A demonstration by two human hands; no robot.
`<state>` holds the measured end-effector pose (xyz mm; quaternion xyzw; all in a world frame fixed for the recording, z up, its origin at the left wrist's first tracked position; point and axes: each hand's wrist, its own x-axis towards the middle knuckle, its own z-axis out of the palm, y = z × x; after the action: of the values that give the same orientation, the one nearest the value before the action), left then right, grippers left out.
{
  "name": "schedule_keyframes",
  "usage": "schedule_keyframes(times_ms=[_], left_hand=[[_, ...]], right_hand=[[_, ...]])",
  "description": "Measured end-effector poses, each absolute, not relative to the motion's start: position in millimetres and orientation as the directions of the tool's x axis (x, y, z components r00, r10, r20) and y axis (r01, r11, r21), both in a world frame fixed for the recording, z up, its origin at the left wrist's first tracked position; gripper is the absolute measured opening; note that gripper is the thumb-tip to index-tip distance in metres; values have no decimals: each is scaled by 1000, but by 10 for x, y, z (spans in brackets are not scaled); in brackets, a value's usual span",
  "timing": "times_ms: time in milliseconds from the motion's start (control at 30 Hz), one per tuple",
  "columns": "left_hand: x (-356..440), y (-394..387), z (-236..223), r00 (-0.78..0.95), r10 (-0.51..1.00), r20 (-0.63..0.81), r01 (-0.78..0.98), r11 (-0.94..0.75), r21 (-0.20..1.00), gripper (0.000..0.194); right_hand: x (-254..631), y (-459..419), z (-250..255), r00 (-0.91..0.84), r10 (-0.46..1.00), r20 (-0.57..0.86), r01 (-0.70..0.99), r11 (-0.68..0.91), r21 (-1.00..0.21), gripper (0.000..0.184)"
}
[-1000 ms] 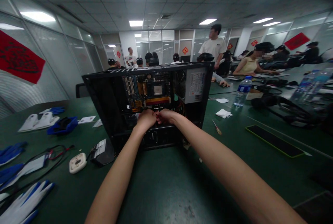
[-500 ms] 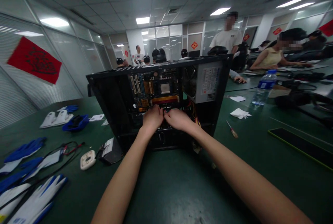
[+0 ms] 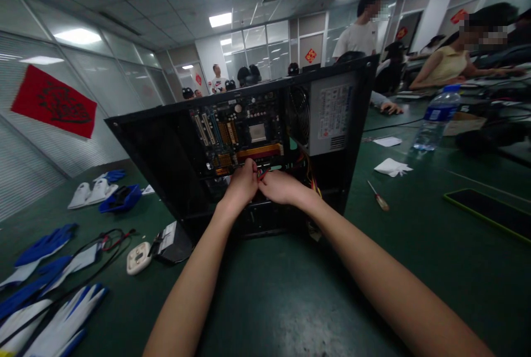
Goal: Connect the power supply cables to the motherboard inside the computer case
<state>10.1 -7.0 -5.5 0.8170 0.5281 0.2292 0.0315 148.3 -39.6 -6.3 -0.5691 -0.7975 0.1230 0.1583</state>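
A black computer case (image 3: 151, 166) stands on the table with its open side facing me. Inside it are a motherboard (image 3: 244, 116) and, at the upper right, a grey power supply (image 3: 332, 111). My left hand (image 3: 239, 184) and my right hand (image 3: 281, 187) meet in front of the board's lower edge. Both have their fingers closed in a pinch. Thin coloured wires (image 3: 261, 173), some red and blue, show between the fingertips. The ends of these wires are hidden by my fingers. Yellow and red power cables (image 3: 312, 177) hang below the power supply.
Left on the green table (image 3: 265, 302) lie work gloves (image 3: 62, 324), a blue tray (image 3: 122, 200), a white square object (image 3: 138, 258) and a small black box (image 3: 174, 243). To the right are a screwdriver (image 3: 378, 197), a tissue (image 3: 392, 167) and a water bottle (image 3: 437, 116). Other people sit beyond.
The case now looks larger and more tilted, its top edge nearer me, while the view has also shifted slightly. The wires between my fingertips show more clearly. Both hands stay together.
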Motion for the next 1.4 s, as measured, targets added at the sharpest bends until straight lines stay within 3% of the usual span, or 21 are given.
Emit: schedule_keyframes(times_ms=[400,567,1000,1400], left_hand=[[118,-129,21,369,870,328,868,-448,212,13],[91,-131,10,383,861,334,850,-470,238,17],[31,-47,-102,507,809,298,748,-584,314,17],[70,-192,30,493,833,251,826,-538,165,12]], right_hand=[[1478,-412,-47,-318,940,125,881,342,-328,41],[1483,-385,-65,-384,913,141,865,409,-290,41],[1481,-405,-39,-328,943,61,866,326,-380,37],[1490,-434,-18,-329,943,51,883,326,-337,39]])
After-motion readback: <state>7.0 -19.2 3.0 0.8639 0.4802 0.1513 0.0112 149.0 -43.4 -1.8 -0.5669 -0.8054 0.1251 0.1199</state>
